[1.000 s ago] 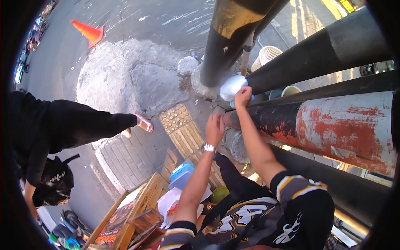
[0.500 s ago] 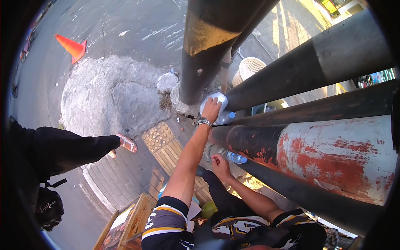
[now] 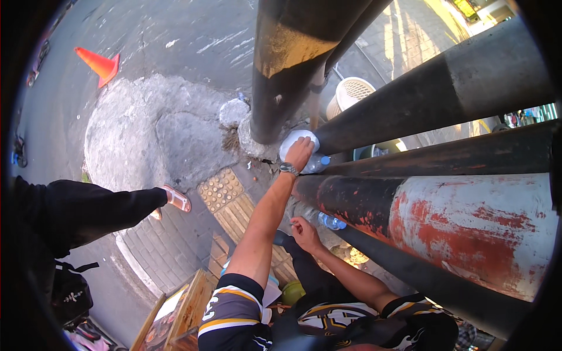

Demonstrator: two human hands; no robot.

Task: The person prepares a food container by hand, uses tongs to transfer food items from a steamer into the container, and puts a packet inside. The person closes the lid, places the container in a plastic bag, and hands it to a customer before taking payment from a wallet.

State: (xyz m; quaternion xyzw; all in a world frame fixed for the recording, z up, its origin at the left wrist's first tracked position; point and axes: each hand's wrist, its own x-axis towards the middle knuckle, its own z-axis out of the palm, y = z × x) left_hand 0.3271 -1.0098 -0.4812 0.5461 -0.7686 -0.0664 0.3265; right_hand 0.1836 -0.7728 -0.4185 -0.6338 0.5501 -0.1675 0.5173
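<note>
My left hand (image 3: 300,154) reaches far forward, a silver watch on its wrist. Its fingers bend down onto a round white object (image 3: 289,142), which looks like a lid or shallow dish; its exact kind is unclear. A clear plastic bottle (image 3: 316,163) with a blue cap lies right beside that hand, against the poles. Closer to me, my right hand (image 3: 305,235) hangs with curled fingers; whatever may be inside them is hidden. Just right of it lies another clear bottle (image 3: 332,221) with a blue label, partly under a pole.
Thick painted poles (image 3: 468,225) slant across the right side. An upright dark pole (image 3: 281,76) stands ahead, near a pale perforated basket (image 3: 353,90). Left are a rough concrete mound (image 3: 158,134), an orange cone (image 3: 99,66) and a person's dark-clad leg (image 3: 105,205). A wooden box (image 3: 190,304) stands near me.
My left hand has shifted slightly right and down over the white object, whose round rim shows more. My right hand has moved slightly left.
</note>
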